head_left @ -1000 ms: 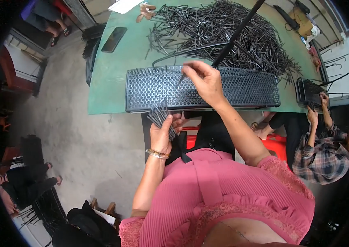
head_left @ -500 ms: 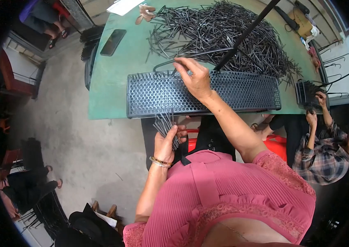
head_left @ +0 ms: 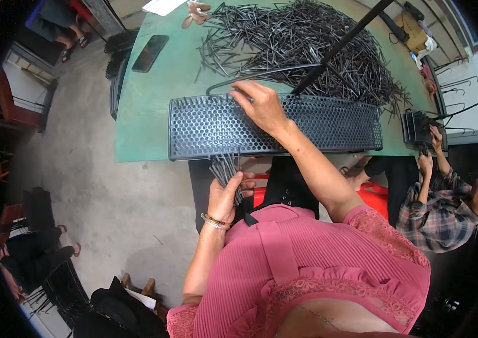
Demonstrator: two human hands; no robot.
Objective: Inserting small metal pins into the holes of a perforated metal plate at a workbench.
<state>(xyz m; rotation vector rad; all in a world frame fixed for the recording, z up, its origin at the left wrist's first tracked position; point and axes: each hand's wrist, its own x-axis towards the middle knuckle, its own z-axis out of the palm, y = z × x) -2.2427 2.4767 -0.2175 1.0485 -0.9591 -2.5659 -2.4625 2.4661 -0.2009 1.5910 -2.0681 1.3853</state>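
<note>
A long black perforated rack (head_left: 329, 127), covered in rows of round holes, lies along the table's near edge. Short dark rods stand up along its far left edge. My left hand (head_left: 225, 197) is closed round a bundle of thin dark rods (head_left: 225, 170), just below the rack's near edge, their ends fanned out toward it. Over the rack, my right hand (head_left: 262, 108) reaches to the far edge with thumb and fingertips closed together near the row of rods. Whatever sits between those fingertips is too small or hidden to make out.
A big heap of dark rods (head_left: 306, 36) covers the back of the green table (head_left: 137, 112). A black pole (head_left: 340, 45) with a bent bar rises behind the rack. A phone (head_left: 150, 53) and a glove (head_left: 196, 12) lie at left. At right, a co-worker (head_left: 439, 208) handles a similar rack.
My right hand has shifted slightly left along the rack's far edge and a little nearer. The left hand still grips its bundle, and the whole view has moved slightly.
</note>
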